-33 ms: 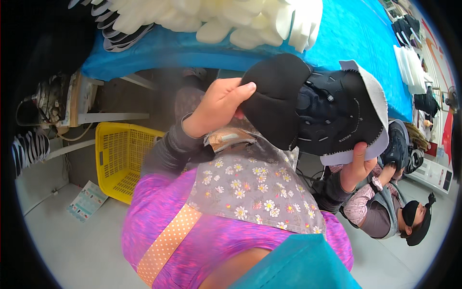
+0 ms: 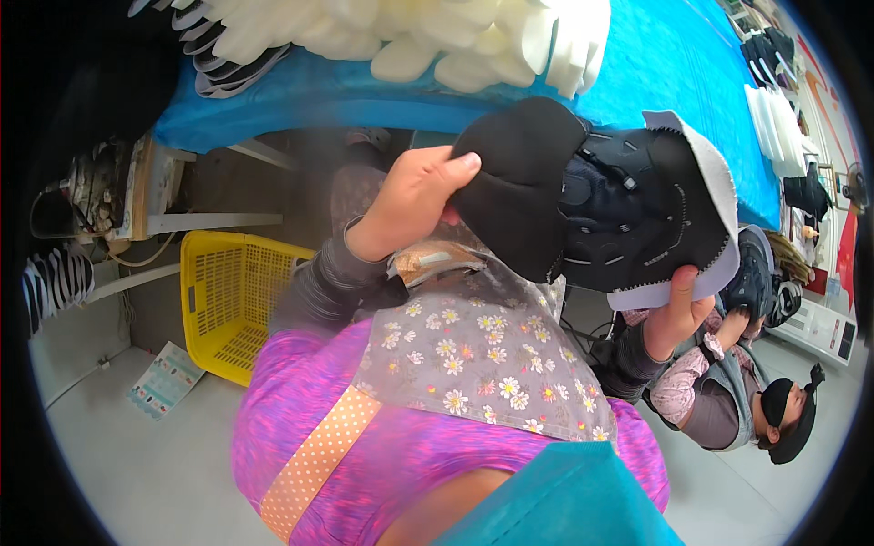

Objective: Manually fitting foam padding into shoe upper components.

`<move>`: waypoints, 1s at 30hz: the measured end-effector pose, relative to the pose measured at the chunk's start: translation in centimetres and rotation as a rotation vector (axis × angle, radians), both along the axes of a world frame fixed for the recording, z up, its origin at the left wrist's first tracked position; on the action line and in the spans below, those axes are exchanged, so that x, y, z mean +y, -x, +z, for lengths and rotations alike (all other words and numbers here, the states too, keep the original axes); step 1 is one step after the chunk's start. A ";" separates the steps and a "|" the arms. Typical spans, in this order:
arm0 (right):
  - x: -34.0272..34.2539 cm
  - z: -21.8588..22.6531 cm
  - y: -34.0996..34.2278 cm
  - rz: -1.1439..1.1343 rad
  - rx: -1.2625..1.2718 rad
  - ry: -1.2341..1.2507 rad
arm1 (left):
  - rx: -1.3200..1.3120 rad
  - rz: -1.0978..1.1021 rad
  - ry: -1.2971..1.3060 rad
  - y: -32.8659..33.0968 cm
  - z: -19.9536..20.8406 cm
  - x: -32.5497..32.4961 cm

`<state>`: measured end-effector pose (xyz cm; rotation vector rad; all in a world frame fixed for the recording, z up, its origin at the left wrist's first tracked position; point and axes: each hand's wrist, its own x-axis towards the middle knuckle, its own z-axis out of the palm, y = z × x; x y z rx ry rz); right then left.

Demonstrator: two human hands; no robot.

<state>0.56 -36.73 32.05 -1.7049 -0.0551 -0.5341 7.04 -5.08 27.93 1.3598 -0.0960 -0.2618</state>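
Between my hands is a black padded boot liner (image 2: 628, 209), with a smooth padded flap (image 2: 514, 187) on its left. Inside its middle part is a dark, glossy lining with a small cord or buckle. A pale grey fabric edge with zigzag stitching runs along its right side. My left hand (image 2: 405, 196) is closed on the flap's left edge, thumb in front and fingers mostly behind. Gripping the grey edge at lower right is my right hand (image 2: 678, 318), its thumb on the front and its other fingers hidden behind.
Ahead is a blue-covered table (image 2: 655, 55) bearing heaped white foam pieces (image 2: 410, 41) and black-and-grey pieces (image 2: 241, 73). A yellow plastic basket (image 2: 205, 314) stands at left on the floor. At right, another person (image 2: 728, 409) works with a dark piece.
The liner has turned slightly in my hands, its flap shifting a little left and its right edge a little right. My grip on both sides is unchanged.
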 end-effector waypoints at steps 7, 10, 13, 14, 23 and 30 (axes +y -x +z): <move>-0.4 0.4 -0.3 -0.066 -0.001 -0.120 | 0.342 0.416 0.663 -0.6 0.6 1.2; -0.5 1.8 0.0 -0.179 -0.019 -0.145 | 0.192 0.320 0.857 -1.8 -1.2 4.9; -3.5 0.1 -0.5 -0.233 -0.097 -0.038 | 0.118 0.331 0.892 -1.9 -2.8 6.8; -4.1 -0.2 -0.4 -0.361 -0.119 0.078 | 0.089 0.263 0.947 -1.5 -3.2 6.1; -3.4 0.2 -1.7 -0.196 -0.080 -0.503 | -0.310 -0.489 0.444 -1.2 -6.3 -1.4; -3.9 -1.2 -2.2 -0.034 -0.015 -0.642 | -0.207 -0.291 0.210 -0.7 -7.3 -5.5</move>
